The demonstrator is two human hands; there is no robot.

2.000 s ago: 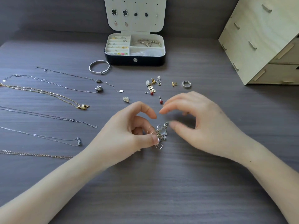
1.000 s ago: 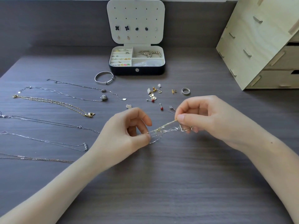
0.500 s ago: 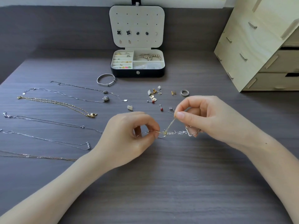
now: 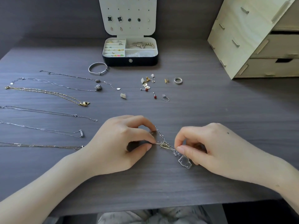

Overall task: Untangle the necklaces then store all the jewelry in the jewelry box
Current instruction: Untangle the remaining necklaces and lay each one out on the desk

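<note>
Six necklaces (image 4: 48, 92) lie straightened on the bench (image 4: 210, 110). One tangle (image 4: 165, 143) is left near the front edge, with the left hand (image 4: 119, 146) and right hand (image 4: 215, 151) each keeping a pinching grip on it. Earrings (image 4: 146, 83), ring (image 4: 178, 80) and bangle (image 4: 97, 68) sit outside the open jewelry box (image 4: 130, 60).

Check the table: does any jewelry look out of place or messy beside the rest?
Yes. The gold and silver chains pinched between the left hand and right hand form a knot, unlike the necklaces laid straight at left. Loose earrings and a ring lie scattered outside the open jewelry box.
</note>
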